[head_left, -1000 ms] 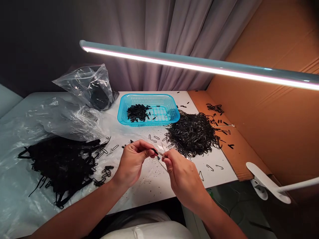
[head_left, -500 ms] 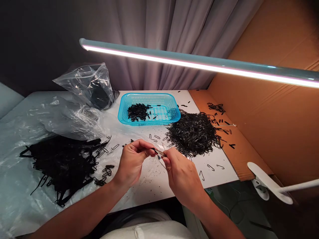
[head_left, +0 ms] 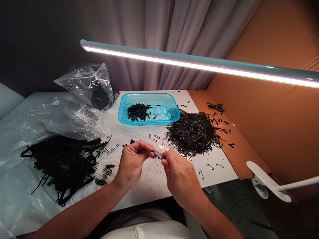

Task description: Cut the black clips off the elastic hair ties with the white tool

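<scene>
Between my hands is a small metal clip (head_left: 158,155) with a dark part at its end. My left hand (head_left: 132,164) pinches it from the left between thumb and fingers. My right hand (head_left: 180,179) pinches the same piece from the right, and my fingers hide most of it. To the right lies a large heap of black wire loops (head_left: 191,134), and a second black heap (head_left: 62,166) sits on plastic sheeting to the left. Tiny black specks (head_left: 152,186) dot the white table (head_left: 219,174) below my hands.
A turquoise plastic basket (head_left: 123,114) holds short black pieces (head_left: 138,112). A clear bag (head_left: 87,88) with dark contents stands at the back left. Brown cardboard (head_left: 274,109) lines the right side, with loose black pieces on it. An LED lamp bar (head_left: 199,63) crosses above the table.
My hands have drawn slightly closer together around the small clip, and the piece has turned a little between my fingers. The heaps and the basket have not moved.
</scene>
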The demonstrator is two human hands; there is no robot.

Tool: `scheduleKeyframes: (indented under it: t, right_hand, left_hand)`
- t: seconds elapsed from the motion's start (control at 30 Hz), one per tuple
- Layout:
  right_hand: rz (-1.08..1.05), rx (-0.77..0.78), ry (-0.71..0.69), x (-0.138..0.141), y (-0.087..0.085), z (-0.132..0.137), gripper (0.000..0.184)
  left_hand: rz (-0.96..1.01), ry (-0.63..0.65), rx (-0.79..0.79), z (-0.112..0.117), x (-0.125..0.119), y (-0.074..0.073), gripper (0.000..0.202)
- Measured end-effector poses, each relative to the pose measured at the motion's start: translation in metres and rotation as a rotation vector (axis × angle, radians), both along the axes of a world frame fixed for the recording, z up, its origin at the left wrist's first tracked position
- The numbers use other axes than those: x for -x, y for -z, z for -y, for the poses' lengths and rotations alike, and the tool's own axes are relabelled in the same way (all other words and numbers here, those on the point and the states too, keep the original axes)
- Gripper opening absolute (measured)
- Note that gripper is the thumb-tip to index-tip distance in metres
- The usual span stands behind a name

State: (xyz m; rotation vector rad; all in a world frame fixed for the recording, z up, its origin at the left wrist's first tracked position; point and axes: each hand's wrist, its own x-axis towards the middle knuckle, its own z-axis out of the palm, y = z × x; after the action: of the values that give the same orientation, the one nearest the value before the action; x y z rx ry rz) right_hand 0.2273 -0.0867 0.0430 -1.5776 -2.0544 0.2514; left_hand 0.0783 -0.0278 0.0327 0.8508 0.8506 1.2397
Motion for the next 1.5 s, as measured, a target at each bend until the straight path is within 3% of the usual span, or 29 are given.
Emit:
scheduleKeyframes:
  t: [0.23,0.6,0.83,0.93,1.07,1.17,1.5]
  right_hand:
    - [0.057,-0.021,-0.009,-0.001,0.001,0.002,0.016]
    - [0.01,-0.089,0.012,0.0,0.005,0.006,0.017]
    - [0.007,-0.078,0.046,0.003,0.008,0.007,0.022]
    - [-0.108,0.021,0.025,0.0,0.006,0.008,0.026]
    - [-0.538,0.226,0.038,-0.008,0.0,0.005,0.027]
    - [-0.74,0.206,0.039,-0.01,-0.005,-0.001,0.028]
    - [-0.601,0.066,-0.189,-0.011,-0.01,-0.013,0.013]
  left_hand:
    - [-0.057,-0.01,0.023,0.003,0.003,0.0,0.011]
    - [-0.176,0.003,-0.101,0.005,0.002,0.0,0.013]
    - [-0.215,0.08,-0.061,0.007,0.002,-0.008,0.022]
    - [-0.211,0.093,-0.072,0.007,0.003,-0.008,0.024]
    - [-0.191,0.119,-0.072,0.008,0.004,-0.007,0.024]
    - [-0.145,0.182,-0.044,0.01,0.004,-0.008,0.025]
    - [0.014,0.402,0.109,0.008,0.011,-0.014,0.043]
